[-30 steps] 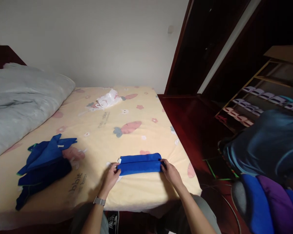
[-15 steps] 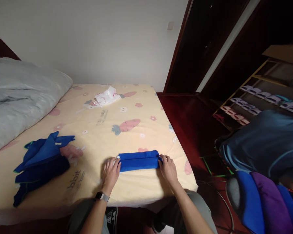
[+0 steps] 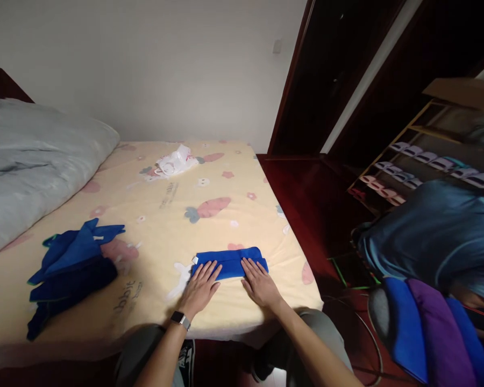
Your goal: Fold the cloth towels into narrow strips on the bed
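Note:
A blue cloth (image 3: 230, 263), folded into a long flat strip, lies near the front edge of the bed. A small white tag (image 3: 194, 260) sticks out at its left end. My left hand (image 3: 201, 287) lies flat on the left part of the strip, fingers stretched out. Toward the other end, my right hand (image 3: 261, 282) presses flat on the cloth, its fingers also extended. Farther left on the bed is a loose pile of blue cloths (image 3: 75, 269), some with green edging.
The bed (image 3: 161, 215) has a yellow patterned sheet, with a grey quilt (image 3: 44, 161) at left and a white plastic bag (image 3: 177, 161) farther back. At right are a person in a blue top (image 3: 435, 242), blue and purple fabric pieces (image 3: 439, 328) and a slipper rack (image 3: 407, 131).
Both hands have moved inward from the ends of the folded cloth and now rest flat on top of it. The fingers have spread out. The view has shifted slightly.

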